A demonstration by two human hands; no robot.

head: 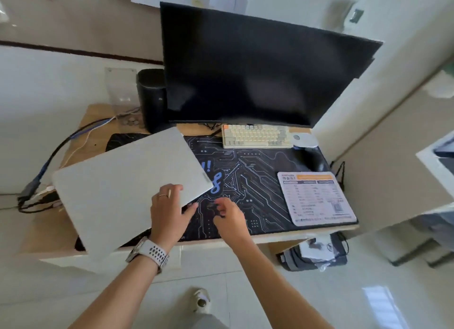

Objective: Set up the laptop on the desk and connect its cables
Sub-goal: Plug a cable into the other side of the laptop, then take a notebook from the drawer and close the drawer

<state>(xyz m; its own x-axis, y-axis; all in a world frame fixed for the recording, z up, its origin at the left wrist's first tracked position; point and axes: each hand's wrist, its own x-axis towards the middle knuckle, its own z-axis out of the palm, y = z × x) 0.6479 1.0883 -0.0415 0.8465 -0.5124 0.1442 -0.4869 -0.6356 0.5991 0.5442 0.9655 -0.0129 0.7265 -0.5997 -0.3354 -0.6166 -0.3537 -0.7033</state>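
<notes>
A closed silver laptop (122, 188) is held tilted over the left half of the wooden desk (46, 237). My left hand (169, 213) grips its near right edge, fingers on the lid and thumb underneath. My right hand (228, 215) hovers just right of that corner above the black circuit-pattern desk mat (253, 181), fingers curled and apart, holding nothing. A bundle of cables with dark plugs (36, 188) hangs off the desk's left side, partly hidden behind the laptop.
A large dark monitor (258, 73) stands at the back, with a cream keyboard (255, 135) under it. A black speaker (152, 100) is at back left. A white mouse pad (317, 198) and dark mouse (315, 160) lie right. A bag (317, 253) sits on the floor.
</notes>
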